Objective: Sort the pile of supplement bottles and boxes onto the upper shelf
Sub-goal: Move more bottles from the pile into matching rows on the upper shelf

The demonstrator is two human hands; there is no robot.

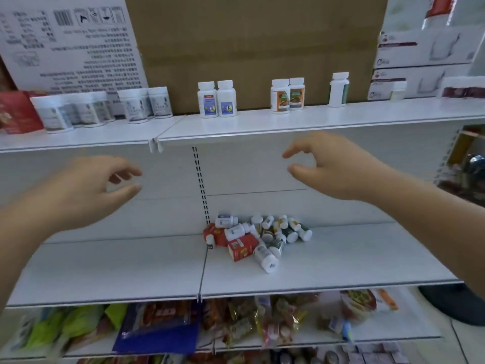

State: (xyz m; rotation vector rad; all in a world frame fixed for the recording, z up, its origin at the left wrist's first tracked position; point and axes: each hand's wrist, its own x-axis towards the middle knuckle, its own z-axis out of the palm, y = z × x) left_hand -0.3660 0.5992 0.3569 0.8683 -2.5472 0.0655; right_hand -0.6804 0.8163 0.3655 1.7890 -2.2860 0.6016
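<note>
A pile of white supplement bottles and red boxes lies on the middle shelf, right of its centre seam. On the upper shelf stand grouped white bottles: several at the left, a blue-labelled pair, an orange-labelled pair and a single bottle. My left hand hovers below the upper shelf's edge at the left, fingers loosely spread, holding nothing. My right hand hangs in the air at the right, thumb and fingers apart, holding nothing.
A large cardboard box and a white printed carton stand behind the upper-shelf bottles. Red packs sit at the far left, white boxes at the right. Snack bags fill the lower shelf.
</note>
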